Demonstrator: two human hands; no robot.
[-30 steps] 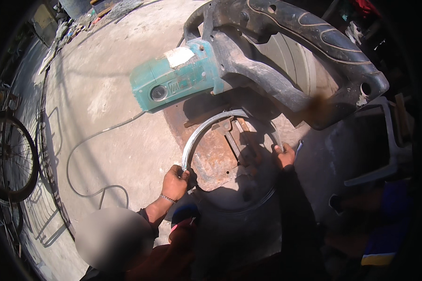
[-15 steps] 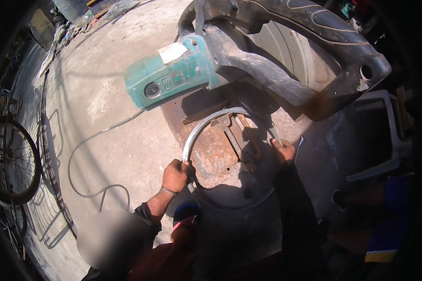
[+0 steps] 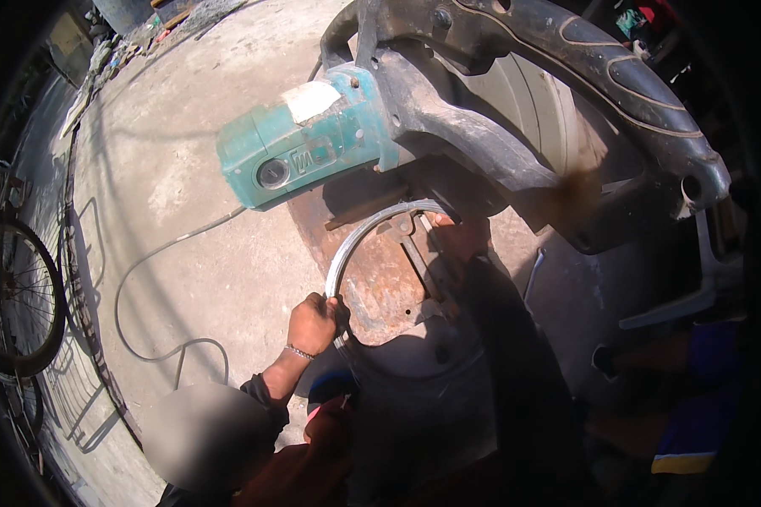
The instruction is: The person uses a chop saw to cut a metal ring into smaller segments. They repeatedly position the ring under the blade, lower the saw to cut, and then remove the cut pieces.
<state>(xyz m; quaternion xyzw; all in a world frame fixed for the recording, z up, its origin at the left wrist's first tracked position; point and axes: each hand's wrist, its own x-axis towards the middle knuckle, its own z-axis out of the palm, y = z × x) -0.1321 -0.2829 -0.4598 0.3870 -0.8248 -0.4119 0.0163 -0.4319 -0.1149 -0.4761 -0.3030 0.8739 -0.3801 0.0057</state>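
a co-worker crouched at the lower left has the bracelet hand clamped around the near end of a curved metal strip, while a second hand on a dark sleeve, seemingly the same person's, presses on the strip's far end, so the two hands are well apart. the strip arches across the rusty saw base, just below the teal motor of the chop saw. the camera wearer's own hands do not show.

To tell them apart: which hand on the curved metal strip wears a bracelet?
The bare-armed hand at the strip's lower end; the other hand, under the saw, has a dark sleeve.
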